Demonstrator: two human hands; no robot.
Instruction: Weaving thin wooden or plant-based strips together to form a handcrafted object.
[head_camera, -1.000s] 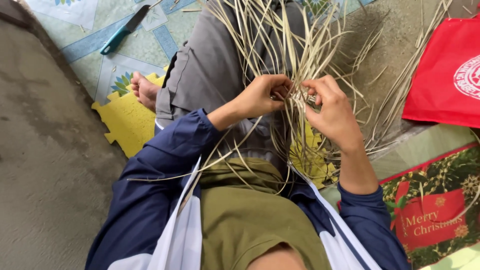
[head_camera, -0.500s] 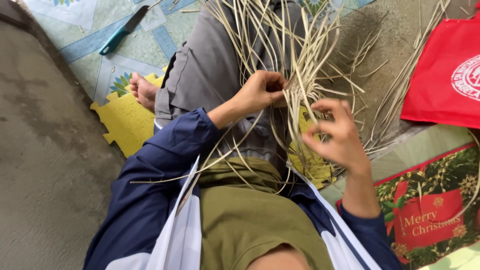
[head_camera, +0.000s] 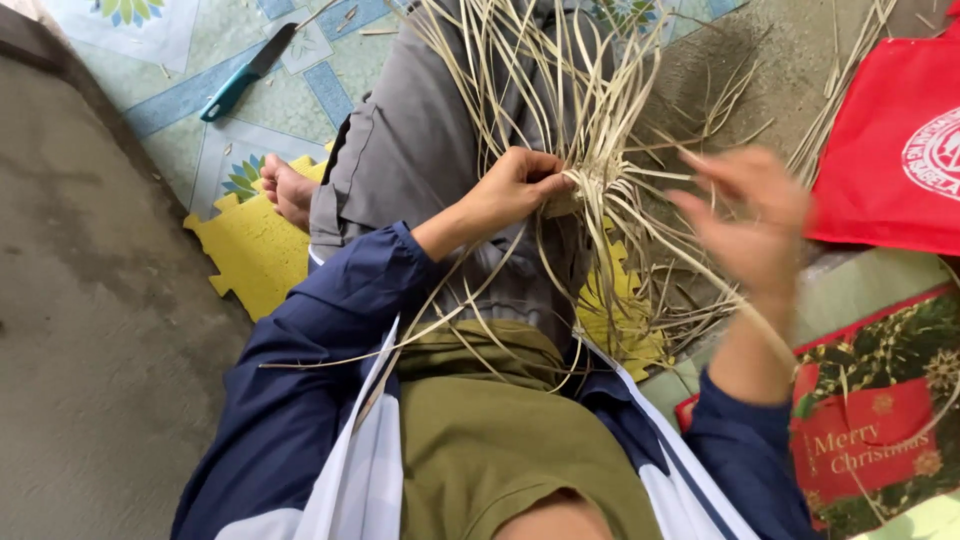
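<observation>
The left hand (head_camera: 515, 190) pinches the woven knot of pale straw strips (head_camera: 590, 185) over the person's lap, the strips fanning up and away. The right hand (head_camera: 750, 225), blurred, seems open with fingers spread, just right of the knot, holding nothing.

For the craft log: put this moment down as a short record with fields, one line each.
Setting: person seated on a yellow foam mat, seen from above
Left hand: left hand pinches the woven knot of pale straw strips
Right hand: right hand open, blurred, apart from the knot among loose strands
Knife: teal-handled knife lies on the patterned floor covering, out of both hands
Right side: red bag; below it a festive printed bag
</observation>
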